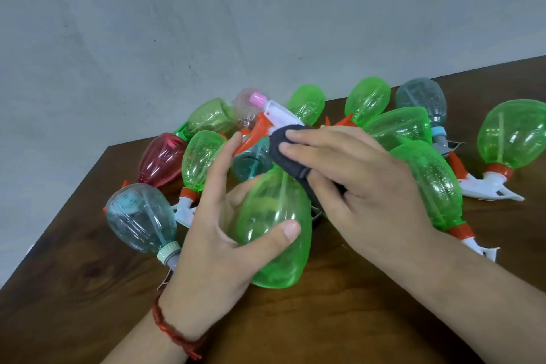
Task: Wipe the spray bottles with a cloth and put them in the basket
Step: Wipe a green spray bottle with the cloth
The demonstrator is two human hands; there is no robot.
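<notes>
Green spray bottle [274,233] at the worktop [354,322]: base toward me, trigger head [280,114] away.
My left hand [224,216] grasps its belly; the grey cloth [288,154] sits at the neck, pinched by the fingers [310,134] of my right hand [360,177], best placed to wipe along that axis, I judge. Basket unseen.

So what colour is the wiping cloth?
The small folded fabric cloth is dark grey; head view.

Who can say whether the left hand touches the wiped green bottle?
Touching: in the head view the left hand curls thumb and fingers round the green bottle.
</notes>
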